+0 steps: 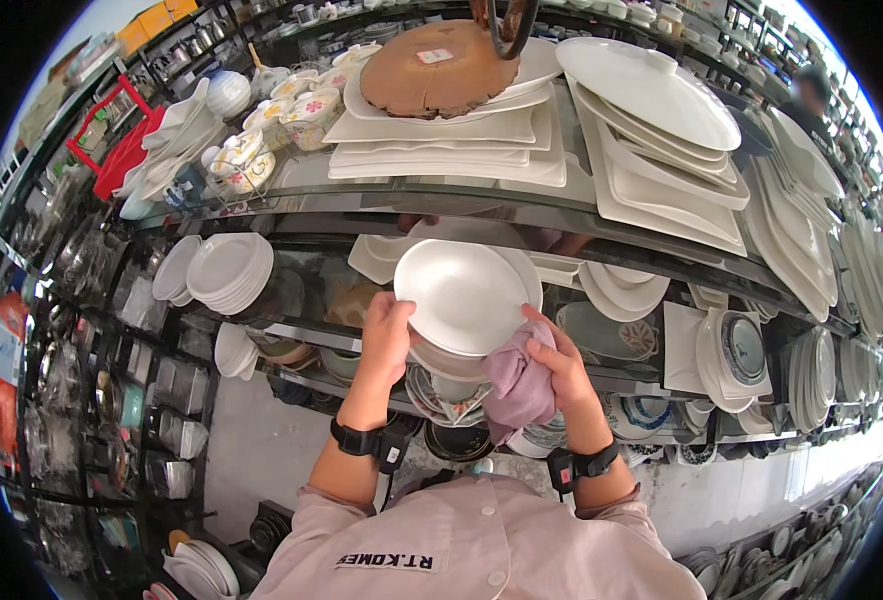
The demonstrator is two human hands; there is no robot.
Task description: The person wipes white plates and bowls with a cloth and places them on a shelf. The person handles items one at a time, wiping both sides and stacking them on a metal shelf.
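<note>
A glossy white oval dish (465, 292) is held up in front of me at the edge of the middle shelf. My left hand (389, 337) grips its left rim, thumb on the upper face. In my right hand (561, 360) is a bunched mauve cloth (520, 367), while a fingertip of that hand meets the dish's right rim. More white tableware shows directly behind and below the dish; whether it touches the dish, I cannot tell. Above, on the top shelf, a round wooden slab (438, 75) rests on a stack of white plates (441, 154).
A lidded white dish (648, 90) tops the plate stack at upper right. Floral lidded pots (246, 161) and a red rack (120, 146) stand at upper left. Small plates (228, 270) are piled on the middle shelf. The glass shelf edge (411, 202) runs above my hands. A person (809, 101) stands far right.
</note>
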